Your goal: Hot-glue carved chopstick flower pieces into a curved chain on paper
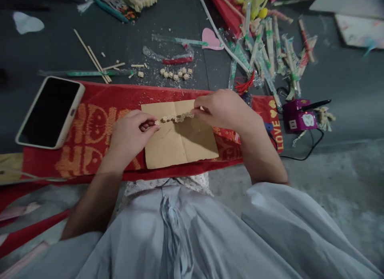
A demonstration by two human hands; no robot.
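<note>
A short chain of small pale flower-shaped pieces [180, 118] stretches between my hands, just over a creased tan sheet of paper [168, 151]. My left hand [129, 135] is closed, thumb and forefinger pinching the left end of the chain, where one small flower piece shows at the fingertips. At the other end, my right hand [223, 109] is closed in a pinch too, its fingertips partly hiding the last piece. Both hands hover near the paper's upper half. Beneath the paper lies a red towel [99, 131] with orange patterns.
A phone [49, 111] rests on the towel's left end. Behind it lie loose beads [175, 74], crumbs and thin sticks [94, 61]. Wrapped chopsticks [270, 47] pile up at back right. A purple box [298, 117] with a black cord stands at the right.
</note>
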